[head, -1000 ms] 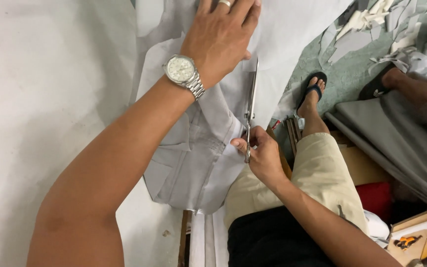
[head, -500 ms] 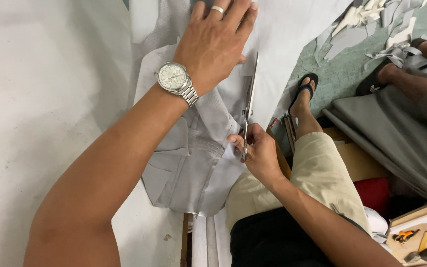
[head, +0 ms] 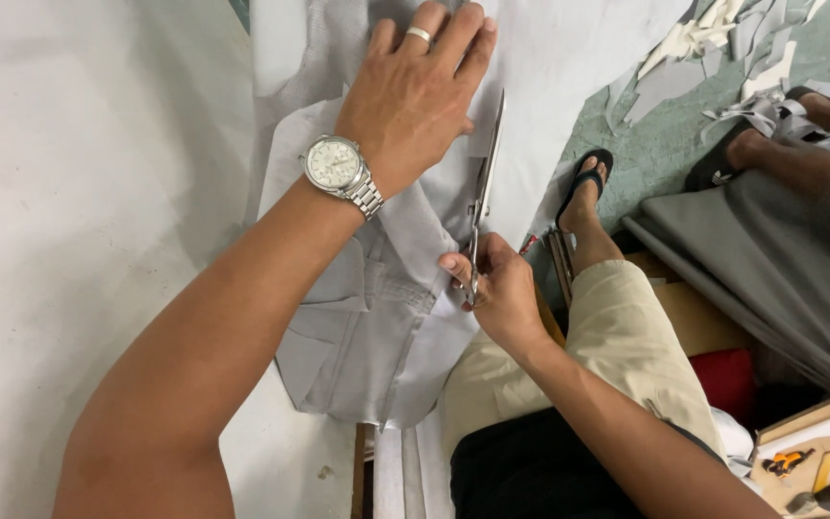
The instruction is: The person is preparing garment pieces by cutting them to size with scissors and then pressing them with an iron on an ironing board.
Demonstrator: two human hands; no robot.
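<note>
White table (head: 79, 192) fills the left, w/ pale grey fabric (head: 377, 327) spread along its right edge. Beyond the edge: green floor (head: 665, 135) littered w/ offcuts (head: 722, 29), grey cloth roll (head: 751, 250). Left hand (head: 415, 91) lies flat, fingers spread, pressing the fabric down. Right hand (head: 497, 293) is clenched round the scissors (head: 482, 192), blade lying along the fabric's edge. Steel watch (head: 338, 168) on left wrist.
</note>
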